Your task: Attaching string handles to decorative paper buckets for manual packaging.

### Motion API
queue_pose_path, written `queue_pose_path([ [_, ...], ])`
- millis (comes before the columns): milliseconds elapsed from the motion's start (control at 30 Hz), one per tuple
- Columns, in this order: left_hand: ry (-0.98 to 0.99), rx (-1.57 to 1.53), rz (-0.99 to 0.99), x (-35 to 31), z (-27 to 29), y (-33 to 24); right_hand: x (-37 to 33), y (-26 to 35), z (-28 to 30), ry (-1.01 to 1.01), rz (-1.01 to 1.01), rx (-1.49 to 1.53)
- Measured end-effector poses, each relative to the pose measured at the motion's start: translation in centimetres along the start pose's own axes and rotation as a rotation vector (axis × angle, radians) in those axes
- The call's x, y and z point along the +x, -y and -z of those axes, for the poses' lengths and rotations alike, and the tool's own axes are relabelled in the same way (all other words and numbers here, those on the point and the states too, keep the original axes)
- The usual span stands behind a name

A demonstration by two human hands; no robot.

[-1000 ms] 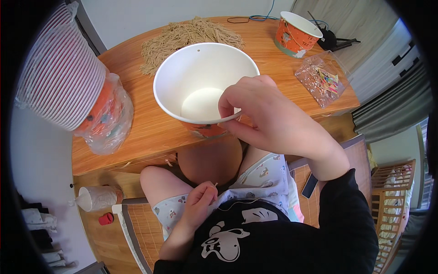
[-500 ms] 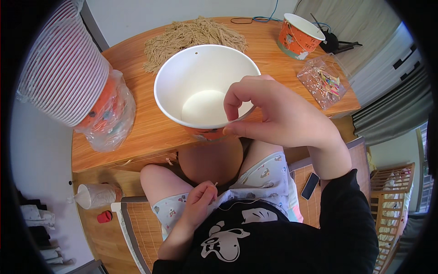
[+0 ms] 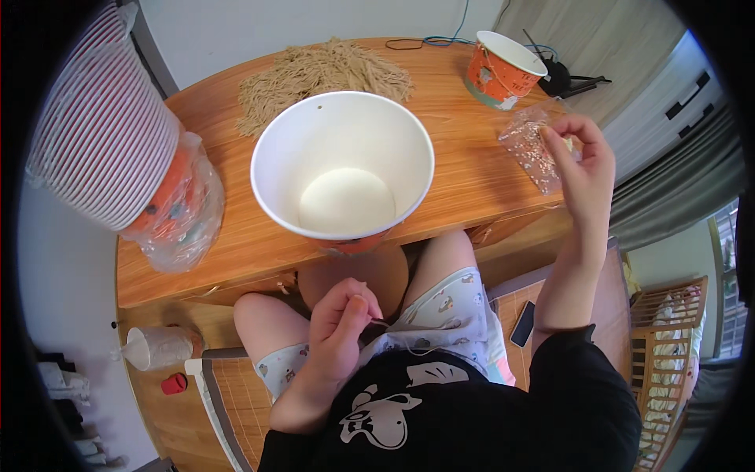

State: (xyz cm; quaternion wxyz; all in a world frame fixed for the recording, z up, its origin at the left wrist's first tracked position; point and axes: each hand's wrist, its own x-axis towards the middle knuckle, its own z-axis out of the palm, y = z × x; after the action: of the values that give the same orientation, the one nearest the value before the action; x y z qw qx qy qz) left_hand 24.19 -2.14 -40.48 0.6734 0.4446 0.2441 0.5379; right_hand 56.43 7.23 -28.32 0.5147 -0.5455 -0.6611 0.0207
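Bag (image 3: 525,149) at two o'clock lies under my curled right hand (image 3: 582,157), grip unclear, a picking step, I judge, wanting fine pinching next, left hand (image 3: 340,326) pressed together.

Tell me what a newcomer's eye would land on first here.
The big white-lined bucket dominates, standing mouth-up near the table's front edge, right before the person. At the left, a tall, leaning stack of similar buckets in clear plastic catches the eye. Behind the big bucket lies a shaggy heap of tan cords.
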Motion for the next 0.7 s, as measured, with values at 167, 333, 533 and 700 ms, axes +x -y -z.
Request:
queue_pose_path([
  [167, 0.004, 0.050, -0.009, 1.3, -0.1, 0.4, 1.6, -8.8, 4.7, -0.069, -0.189, -0.469],
  [333, 0.009, 0.070, -0.045, 2.2, -0.5, 0.4, 3.3, -12.4, 4.5, 0.115, -0.300, -0.694],
  [533, -0.007, 0.113, -0.115, 2.5, -1.2, -0.3, 4.0, -12.5, 3.7, 0.065, -0.303, -0.614],
  [700, -0.052, 0.140, -0.089, 2.1, -0.9, -0.7, 2.9, -7.8, 0.1, 0.035, -0.150, -0.222],
])
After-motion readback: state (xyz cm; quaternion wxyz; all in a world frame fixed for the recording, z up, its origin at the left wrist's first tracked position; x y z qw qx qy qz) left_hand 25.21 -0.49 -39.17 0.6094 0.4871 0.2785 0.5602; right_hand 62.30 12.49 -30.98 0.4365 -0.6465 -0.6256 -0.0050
